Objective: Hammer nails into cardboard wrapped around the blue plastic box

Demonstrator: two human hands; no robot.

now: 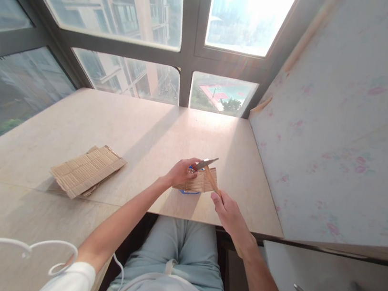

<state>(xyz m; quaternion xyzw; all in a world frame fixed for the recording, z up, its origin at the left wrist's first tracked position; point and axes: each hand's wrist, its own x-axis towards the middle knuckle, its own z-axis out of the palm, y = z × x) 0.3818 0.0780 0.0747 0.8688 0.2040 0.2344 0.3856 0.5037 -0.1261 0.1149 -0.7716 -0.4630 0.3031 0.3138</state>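
Note:
In my right hand [228,210] is the wooden handle of a small hammer [213,179], gripped near its end. The hammer's grey metal head lies close to the fingertips of my left hand [183,172]. Those fingers are bent together over a ribbed brown piece [199,183], which looks like slatted bamboo or corrugated cardboard. What they pinch, if anything, is too small to make out. Under the ribbed piece, a blue-edged object [189,192] shows in part; most of it is covered.
A stack of similar ribbed brown pieces [87,171] lies on the pale tabletop [138,128] to the left. Windows [127,76] border the far side, and a flowered wall [344,128] the right. A white cable [53,243] loops by my left arm.

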